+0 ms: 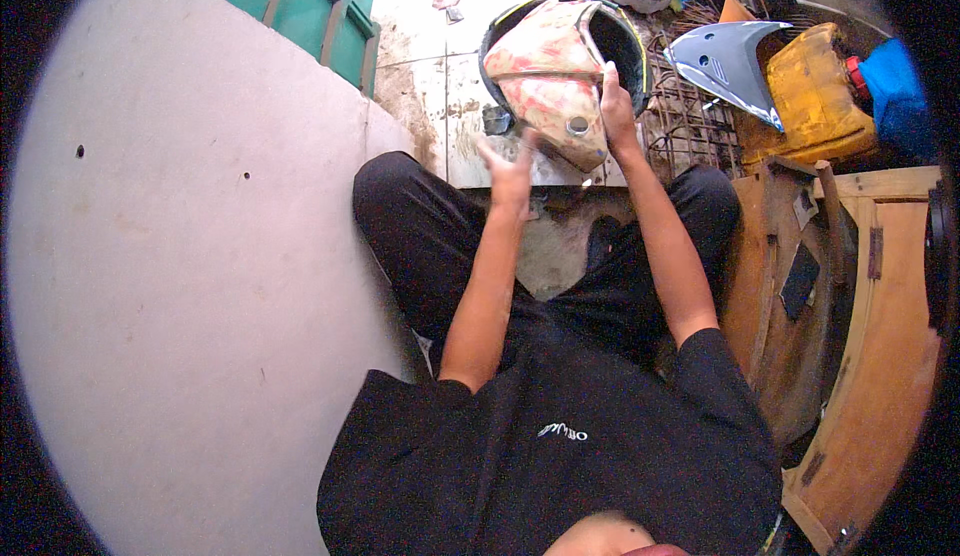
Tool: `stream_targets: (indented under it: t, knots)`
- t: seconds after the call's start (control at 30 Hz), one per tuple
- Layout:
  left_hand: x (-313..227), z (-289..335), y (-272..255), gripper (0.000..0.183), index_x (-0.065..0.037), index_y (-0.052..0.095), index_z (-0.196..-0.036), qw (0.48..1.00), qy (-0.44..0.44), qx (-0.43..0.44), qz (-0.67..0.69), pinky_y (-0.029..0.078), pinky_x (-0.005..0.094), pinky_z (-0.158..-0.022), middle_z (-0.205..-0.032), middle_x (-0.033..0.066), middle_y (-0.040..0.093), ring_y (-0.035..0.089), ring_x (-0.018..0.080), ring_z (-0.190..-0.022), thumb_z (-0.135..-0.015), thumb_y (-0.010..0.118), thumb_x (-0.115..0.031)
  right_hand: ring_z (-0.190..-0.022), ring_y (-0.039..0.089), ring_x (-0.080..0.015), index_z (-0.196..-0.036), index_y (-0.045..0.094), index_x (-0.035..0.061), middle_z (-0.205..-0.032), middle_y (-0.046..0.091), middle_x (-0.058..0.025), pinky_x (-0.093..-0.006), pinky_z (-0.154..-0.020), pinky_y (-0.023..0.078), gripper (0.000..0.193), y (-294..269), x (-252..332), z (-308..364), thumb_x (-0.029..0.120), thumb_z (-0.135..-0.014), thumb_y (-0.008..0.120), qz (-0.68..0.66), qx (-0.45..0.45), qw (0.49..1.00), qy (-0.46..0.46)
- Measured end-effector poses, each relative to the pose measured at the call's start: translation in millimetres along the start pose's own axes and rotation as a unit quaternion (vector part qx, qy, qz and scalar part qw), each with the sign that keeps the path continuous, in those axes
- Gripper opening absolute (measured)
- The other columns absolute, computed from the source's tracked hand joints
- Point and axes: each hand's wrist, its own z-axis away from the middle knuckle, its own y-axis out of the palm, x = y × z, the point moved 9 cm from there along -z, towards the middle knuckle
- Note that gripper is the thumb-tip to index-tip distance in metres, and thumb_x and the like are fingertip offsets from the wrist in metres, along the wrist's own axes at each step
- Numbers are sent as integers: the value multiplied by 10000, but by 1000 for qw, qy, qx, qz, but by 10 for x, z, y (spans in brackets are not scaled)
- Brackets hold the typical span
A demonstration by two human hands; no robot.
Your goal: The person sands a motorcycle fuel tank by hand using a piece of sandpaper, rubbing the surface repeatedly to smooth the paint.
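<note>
A helmet shell (545,81) with patchy cream and reddish paint tilts over the white tiled surface in front of me. My right hand (618,116) is closed on its right side, with the thumb lying along the edge of the dark opening. Just off the shell's lower left is my left hand (509,171), somewhat blurred, its fingers apart and nothing visible in it. A small dark piece (496,120), whose kind I cannot make out, lies on the tiles beside the helmet. The shell hides the right hand's other fingers.
A white wall (200,206) and a green crate-like box (290,1) stand to the left. Rusty metal grating (690,121), a grey plastic panel (725,56) and a yellow jerrycan (815,96) are on the right. Wooden frames (890,356) stand close by my right side.
</note>
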Motion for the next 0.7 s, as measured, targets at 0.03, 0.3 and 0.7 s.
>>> stream_targets:
  t: [0.03, 0.3, 0.7]
  knots:
    - [-44, -27, -27, 1243, -37, -87, -1491, 994, 2, -21, 105, 222, 425, -1129, -1528, 230, 128, 283, 332, -1355, -733, 795, -476, -869, 637, -251, -975, 639, -80, -873, 682, -182, -359, -829, 466, 718, 9, 18, -31, 527, -1012, 257, 11, 20, 1000, 15]
    - [-38, -27, 157, 1262, 6, -39, -1489, 998, -2, -11, 60, 205, 402, -1135, -1526, 274, 104, 193, 326, -1401, -702, 810, -498, -920, 619, -212, -1045, 657, -46, -960, 685, -135, -319, -862, 461, 704, -59, -200, -131, 537, -1008, 264, -33, 23, 999, -4]
    - [-116, -229, -11, 1218, 36, 15, -1473, 1000, 18, 1, -8, 259, 421, -1114, -1462, 300, 222, 284, 358, -1352, -697, 829, -429, -724, 633, -349, -815, 639, -80, -744, 654, -228, -450, -734, 469, 736, 18, 70, 76, 511, -1007, 246, 82, -35, 994, 63]
